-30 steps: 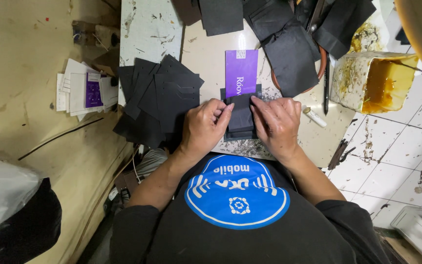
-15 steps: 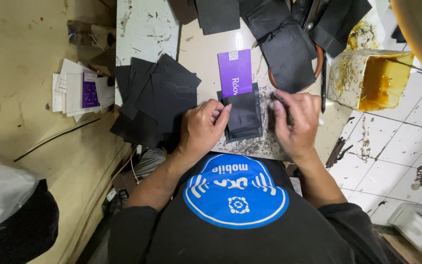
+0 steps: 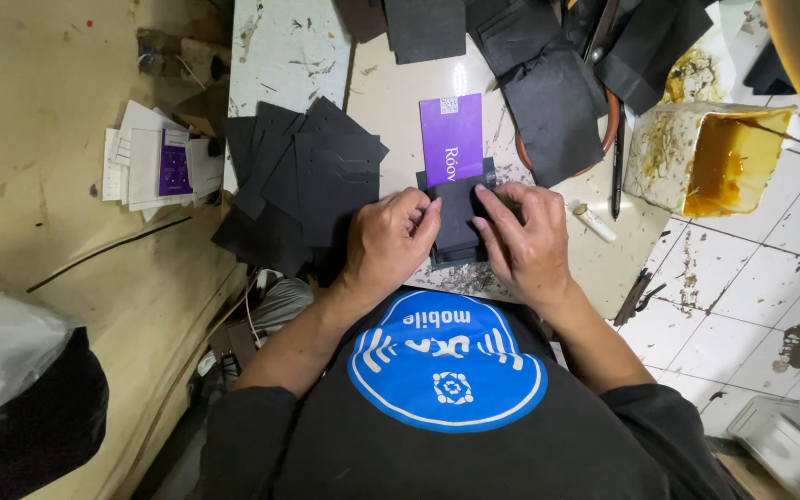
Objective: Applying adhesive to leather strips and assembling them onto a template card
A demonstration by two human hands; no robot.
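Both of my hands rest on a small black leather piece [image 3: 456, 227] lying on the worn work board [image 3: 391, 102]. My left hand [image 3: 386, 243] presses its left edge with thumb and fingertips. My right hand [image 3: 525, 239] pinches its upper right corner. A purple card [image 3: 451, 137] lies half tucked under the top of the black piece, sticking out away from me.
A fanned stack of black cut leather pieces [image 3: 303, 181] lies to the left. More black pieces [image 3: 548, 83] sit at the far edge. A tin of amber glue [image 3: 715, 157] stands at right, with a small white stick [image 3: 594, 222] near it. Paper cards [image 3: 155, 167] lie at left.
My right hand has shifted back left from the piece's right side onto its upper right corner. My left hand has stayed on the left edge.
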